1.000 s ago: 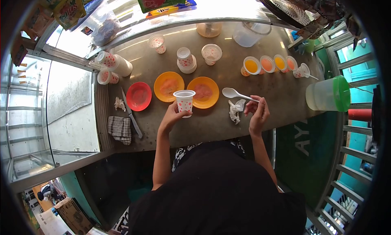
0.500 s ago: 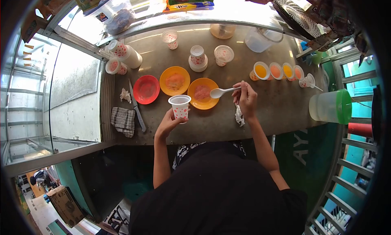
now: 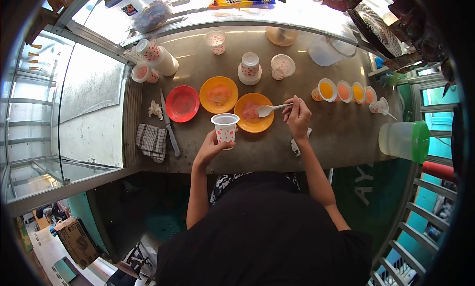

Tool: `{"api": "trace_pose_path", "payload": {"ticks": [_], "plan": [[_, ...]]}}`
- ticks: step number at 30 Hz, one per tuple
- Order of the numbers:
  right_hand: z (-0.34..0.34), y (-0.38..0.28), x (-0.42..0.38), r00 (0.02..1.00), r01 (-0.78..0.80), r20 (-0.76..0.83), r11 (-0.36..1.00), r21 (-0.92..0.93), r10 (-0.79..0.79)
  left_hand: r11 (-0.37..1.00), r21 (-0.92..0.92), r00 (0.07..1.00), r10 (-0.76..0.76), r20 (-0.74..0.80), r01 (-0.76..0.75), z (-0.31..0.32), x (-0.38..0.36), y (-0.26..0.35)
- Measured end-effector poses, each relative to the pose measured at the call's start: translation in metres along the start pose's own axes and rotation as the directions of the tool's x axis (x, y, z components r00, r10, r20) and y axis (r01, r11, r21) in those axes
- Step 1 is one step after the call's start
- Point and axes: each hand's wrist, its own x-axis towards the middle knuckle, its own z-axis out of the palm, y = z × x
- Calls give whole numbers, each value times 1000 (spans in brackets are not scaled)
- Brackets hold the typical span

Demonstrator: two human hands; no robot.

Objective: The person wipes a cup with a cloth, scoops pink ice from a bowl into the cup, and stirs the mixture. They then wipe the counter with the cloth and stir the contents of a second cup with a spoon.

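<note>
My left hand (image 3: 213,150) is wrapped round a white plastic cup (image 3: 226,131) with red dots, held upright at the near side of the plates. A white spoon (image 3: 275,108) is pinched by its handle in my right hand (image 3: 298,118). Its bowl lies over the right orange plate (image 3: 261,126), at the edge of a pinkish, mushy heap (image 3: 250,110). Behind and to the left, another orange plate (image 3: 205,104) carries pale orange mush. Further left, a red plate (image 3: 171,110) has some residue on it.
A knife (image 3: 170,132), a checked cloth (image 3: 151,143) and a crumpled scrap (image 3: 155,109) lie at left. Filled cups (image 3: 326,90) line the right, near a green-lidded container (image 3: 398,140). Stacked dotted cups (image 3: 250,65) stand behind the plates. A crumpled tissue (image 3: 296,146) lies by my right wrist.
The view has shifted slightly, moving the table's things to the right in the picture. The spoon's bowl has come further in over the right orange plate, touching the pinkish heap's edge.
</note>
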Motion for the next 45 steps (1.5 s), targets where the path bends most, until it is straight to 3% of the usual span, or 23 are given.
{"api": "trace_pose_path", "payload": {"ticks": [14, 20, 23, 24, 25, 32, 38, 40, 41, 43, 45], "plan": [[19, 21, -24, 984, -176, 20, 951, 253, 177, 1000, -20, 1000, 2, 14, -1, -4, 1, -2], [10, 28, -23, 953, -293, 36, 880, 374, 301, 997, 78, 996, 0, -84, 6, 0, 2, -1], [1, 22, -22, 949, -296, 20, 874, 384, 313, 987, 154, 979, 80, -189, -51, 1, 4, -6], [-2, 20, -20, 955, -278, 13, 878, 389, 296, 890, 429, 945, 261, -196, -157, 3, 7, -2], [-5, 17, -20, 960, -259, 7, 882, 393, 279, 708, 669, 890, 430, -151, -228, 6, 7, 2], [-18, -23, -13, 972, -207, -13, 887, 413, 233, 567, 806, 855, 491, -168, -168, 25, 8, 10], [-7, -73, -38, 997, -72, 45, 954, 293, 61, 643, 735, 870, 468, -154, -216, 35, 15, 3], [-2, -74, -51, 896, 318, 292, 942, 107, -335, 685, 668, 858, 495, -136, -289, 36, 17, 0], [-1, -75, -54, 896, 318, 291, 942, 106, -335, 685, 668, 859, 495, -134, -290, 37, 18, 0], [3, -77, -58, 680, 668, 347, 741, 72, -646, 709, 645, 863, 482, -150, -284, 37, 17, -2], [-2, -68, -57, 735, 623, 297, 780, 60, -610, 710, 646, 860, 485, -158, -281, 33, 16, -3]]}}
